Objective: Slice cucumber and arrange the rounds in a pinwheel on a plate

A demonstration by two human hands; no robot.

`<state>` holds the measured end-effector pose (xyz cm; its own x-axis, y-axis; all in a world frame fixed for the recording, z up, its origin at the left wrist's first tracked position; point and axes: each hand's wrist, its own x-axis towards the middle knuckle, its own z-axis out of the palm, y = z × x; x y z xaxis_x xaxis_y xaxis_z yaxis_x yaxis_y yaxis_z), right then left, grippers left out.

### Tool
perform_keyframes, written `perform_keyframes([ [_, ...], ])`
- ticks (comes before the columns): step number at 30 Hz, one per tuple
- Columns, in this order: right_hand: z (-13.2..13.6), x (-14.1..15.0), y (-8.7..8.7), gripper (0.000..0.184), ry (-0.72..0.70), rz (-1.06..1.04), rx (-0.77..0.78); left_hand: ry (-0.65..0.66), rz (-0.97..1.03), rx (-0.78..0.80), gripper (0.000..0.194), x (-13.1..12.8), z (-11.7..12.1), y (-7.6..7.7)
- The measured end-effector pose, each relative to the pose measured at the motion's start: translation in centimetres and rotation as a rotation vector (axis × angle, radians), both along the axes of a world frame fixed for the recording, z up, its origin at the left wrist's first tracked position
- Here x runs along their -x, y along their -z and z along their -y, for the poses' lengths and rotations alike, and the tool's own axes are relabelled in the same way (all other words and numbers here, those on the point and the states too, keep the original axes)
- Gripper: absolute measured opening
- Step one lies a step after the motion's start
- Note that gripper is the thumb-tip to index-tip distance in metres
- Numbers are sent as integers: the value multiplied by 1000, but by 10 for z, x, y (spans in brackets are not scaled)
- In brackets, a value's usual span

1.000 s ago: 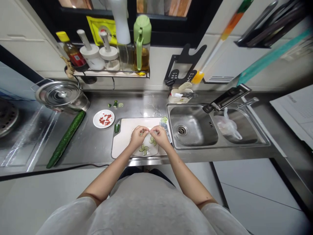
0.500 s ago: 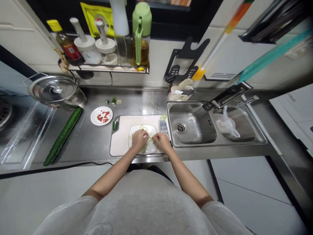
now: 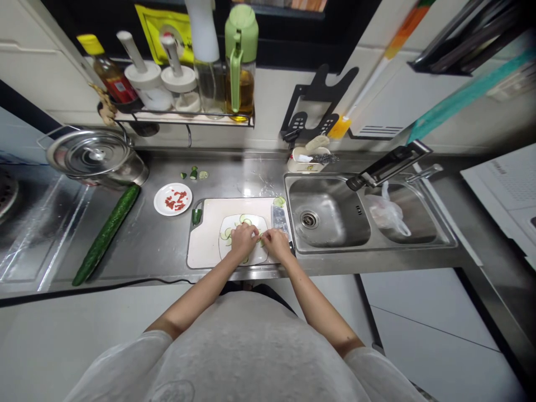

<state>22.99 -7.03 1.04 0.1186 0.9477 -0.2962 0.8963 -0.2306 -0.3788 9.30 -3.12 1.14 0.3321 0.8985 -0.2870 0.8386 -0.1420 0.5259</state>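
The left hand [image 3: 245,241] and right hand [image 3: 275,242] nearly meet above the white plate [image 3: 260,257] and its cucumber slices [image 3: 225,233], probably for fine control (we cannot tell whether either grips anything). The knife [image 3: 279,219] lies just right of them, presumably parked aside; farther left, we see red bits [image 3: 180,197], seemingly within reach.

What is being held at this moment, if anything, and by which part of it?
The left grip and right grip nearly meet at the plate; whether they hold anything, and where, cannot be told.

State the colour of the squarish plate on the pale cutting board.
The squarish plate is white; head view.
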Motion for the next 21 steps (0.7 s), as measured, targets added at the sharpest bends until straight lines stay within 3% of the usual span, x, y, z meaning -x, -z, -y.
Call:
perform_keyframes([
  [21, -2, 6, -1, 17, 7, 49, -2, -13, -54, 15, 14, -3, 0, 4],
])
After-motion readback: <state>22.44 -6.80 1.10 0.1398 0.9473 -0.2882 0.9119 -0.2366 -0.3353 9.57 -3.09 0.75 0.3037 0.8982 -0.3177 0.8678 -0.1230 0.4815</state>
